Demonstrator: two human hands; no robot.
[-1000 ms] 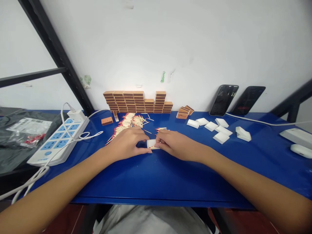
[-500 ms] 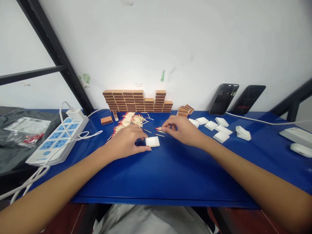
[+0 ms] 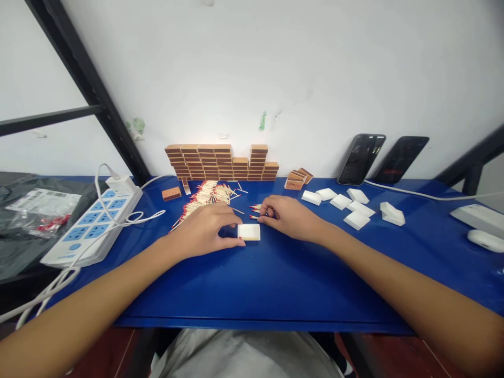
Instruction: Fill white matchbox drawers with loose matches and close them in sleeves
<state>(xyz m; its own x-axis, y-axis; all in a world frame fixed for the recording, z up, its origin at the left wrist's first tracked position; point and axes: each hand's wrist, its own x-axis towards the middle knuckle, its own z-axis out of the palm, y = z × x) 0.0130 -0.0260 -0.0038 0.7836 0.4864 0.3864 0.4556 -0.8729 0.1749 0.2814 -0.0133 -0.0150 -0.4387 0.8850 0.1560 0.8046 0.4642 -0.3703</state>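
White card, an open tray (image 3: pixel 249 231) lies on the blue bench (image 3: pixel 275 283) between both hands. The left hand (image 3: pixel 207 228) sets its thumb against the tray's near corner, fingers curled; whether they truly grip it I cannot tell. The right hand (image 3: pixel 289 216), just behind the tray, has its fingers pinched on a few red-tipped matches (image 3: pixel 255 209). The step looks like gathering matches; laying them in would call for keeping them parallel and the tray steady.

Blue bench (image 3: pixel 275 283) set against a plain white wall (image 3: pixel 275 68); black metal frame (image 3: pixel 86 84) stands at rear left.
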